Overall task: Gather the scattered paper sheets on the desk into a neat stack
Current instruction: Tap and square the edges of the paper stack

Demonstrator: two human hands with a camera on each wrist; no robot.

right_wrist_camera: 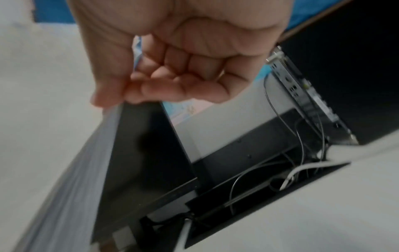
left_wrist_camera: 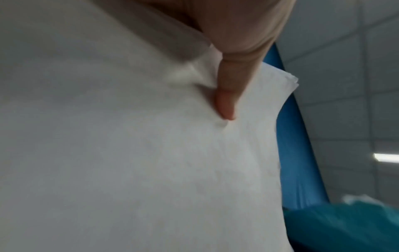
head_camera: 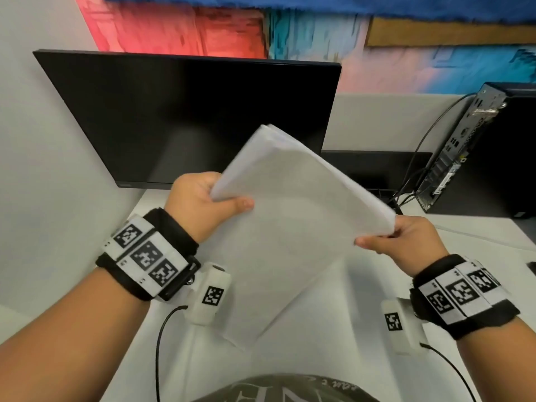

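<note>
Now we hold the paper sheets (head_camera: 293, 224) in the air above the desk (head_camera: 342, 329), tilted like a diamond, in front of the dark monitor (head_camera: 185, 117); no loose sheet is visible to us on the desk, so we judge that the gathering is mostly done and the squaring remains. Our left hand (head_camera: 200, 204) pinches the left corner, with the thumb (left_wrist_camera: 226, 102) pressed on the top sheet and the other fingers behind it (the left wrist view shows a small dent in the paper at the thumb tip); our right hand (head_camera: 406, 242) pinches the right corner, thumb on the near face and curled fingers (right_wrist_camera: 172, 87) behind. Both grips are narrow and closed on the paper.

What matters for the coming move is how the bundle lies from the two grips; its long axis runs from the far top corner, near the monitor, down to the bottom corner, which hangs low over the desk close to our body; the hands sit at the two side corners, across that axis. The left hand is higher and farther away, the right hand lower. At the far corner the edges look slightly fanned, so the stack is not yet even.

We think the next step is to turn the bundle until one edge is level with the desk, then tap it down; if one grip loosens too much, sheets may slide out toward the computer case (head_camera: 487, 152) and the cables (head_camera: 406, 195).
</note>
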